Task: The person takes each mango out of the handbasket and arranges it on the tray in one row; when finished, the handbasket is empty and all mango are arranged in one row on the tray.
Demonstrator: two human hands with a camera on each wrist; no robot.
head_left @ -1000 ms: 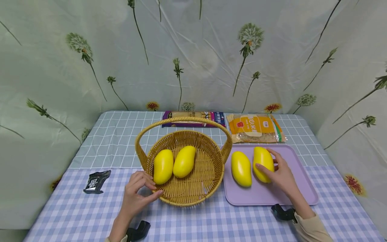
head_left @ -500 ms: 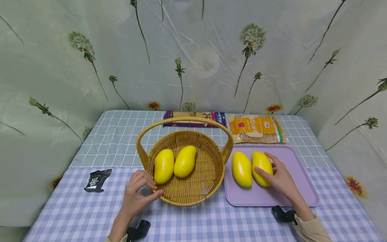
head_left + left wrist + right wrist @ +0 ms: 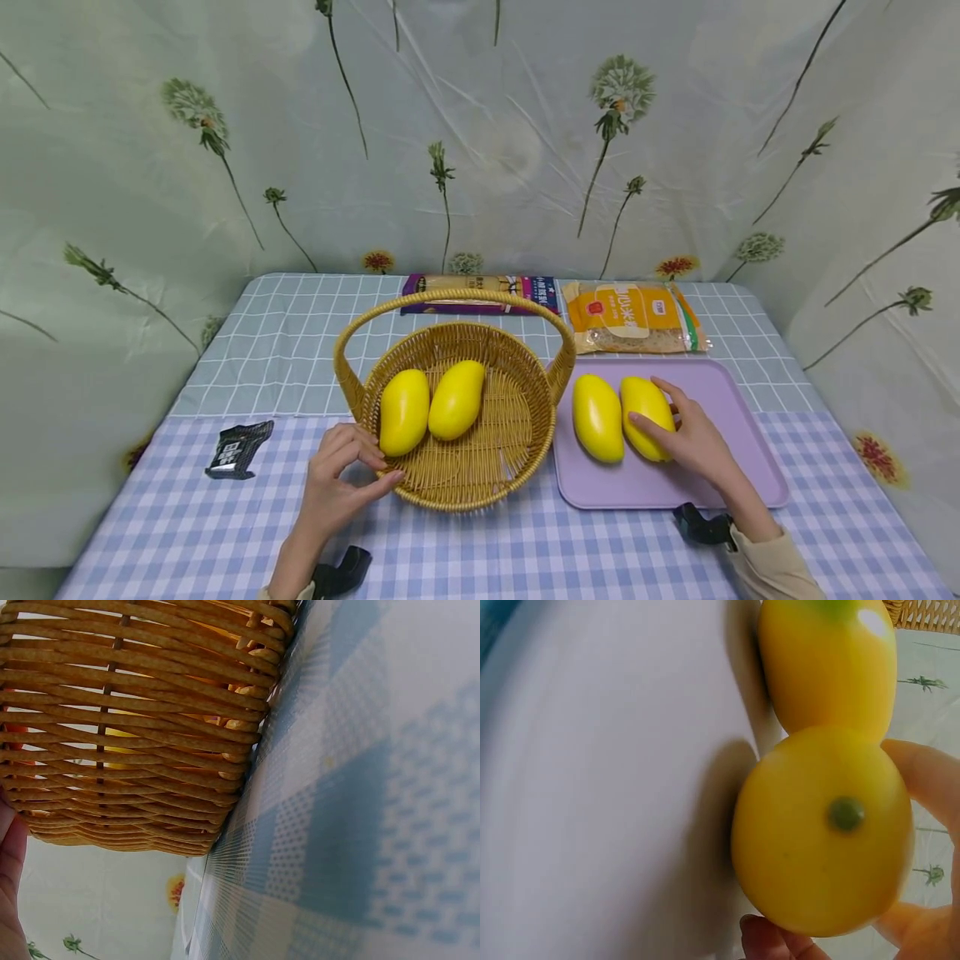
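My left hand (image 3: 341,475) holds the near-left rim of a round wicker basket (image 3: 510,417) with a tall arched handle. Two yellow mangoes, a left one (image 3: 405,412) and a right one (image 3: 457,400), lie inside it. On a purple tray (image 3: 735,467) to the right, my right hand (image 3: 693,437) grips a mango (image 3: 817,840) between thumb and fingers. This mango rests beside another mango (image 3: 597,418) on the tray, and the two look in contact. In the left wrist view, the basket's woven side (image 3: 142,750) fills the upper left, and only part of the hand shows.
Behind the basket lies a long purple noodle packet (image 3: 480,296). An orange grain bag (image 3: 633,317) sits behind the tray. A small black packet (image 3: 240,450) is on the checked tablecloth (image 3: 525,550) at left. A floral curtain (image 3: 510,167) hangs beyond the table.
My right hand has brought its mango slightly left and nearer to me, closing the gap to the other mango on the tray. The left hand and the basket stay in place.
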